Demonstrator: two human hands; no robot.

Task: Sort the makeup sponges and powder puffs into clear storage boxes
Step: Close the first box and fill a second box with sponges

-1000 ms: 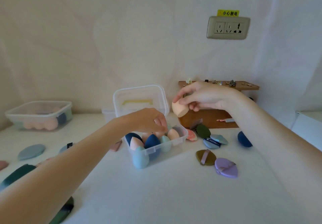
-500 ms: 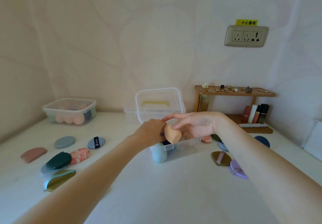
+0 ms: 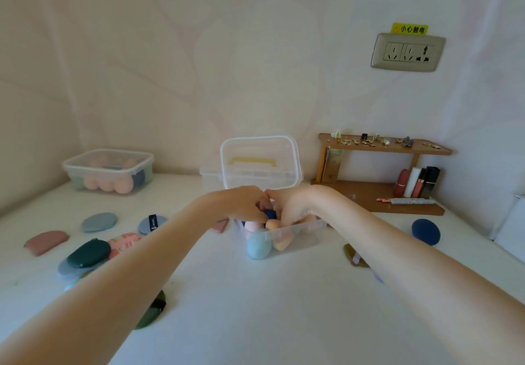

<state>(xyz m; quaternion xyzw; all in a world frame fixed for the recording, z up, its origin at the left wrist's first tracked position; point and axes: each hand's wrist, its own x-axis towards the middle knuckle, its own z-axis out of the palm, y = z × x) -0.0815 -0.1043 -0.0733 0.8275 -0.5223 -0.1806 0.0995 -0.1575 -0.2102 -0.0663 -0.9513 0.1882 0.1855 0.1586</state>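
Observation:
A clear storage box (image 3: 301,232) stands mid-table with its lid (image 3: 260,163) raised behind it. Inside lie makeup sponges: a light blue one (image 3: 258,244) at the front corner, a peach one (image 3: 281,244) beside it and a navy one (image 3: 270,213) further back. My left hand (image 3: 241,204) and my right hand (image 3: 295,207) meet over the box, fingers curled down among the sponges. My right fingers rest on a peach sponge (image 3: 272,224). What my left fingers grip is hidden.
A second clear box (image 3: 108,156) with peach sponges sits back left. Powder puffs lie left: dusty pink (image 3: 47,241), grey-blue (image 3: 99,222), dark green (image 3: 89,254). A navy puff (image 3: 425,231) and an olive puff (image 3: 353,255) lie right. A wooden shelf (image 3: 383,149) with lipsticks stands back right.
My right hand has come down from above the box and carried the peach sponge into it. My left hand stays in the box. The head view has shifted left.

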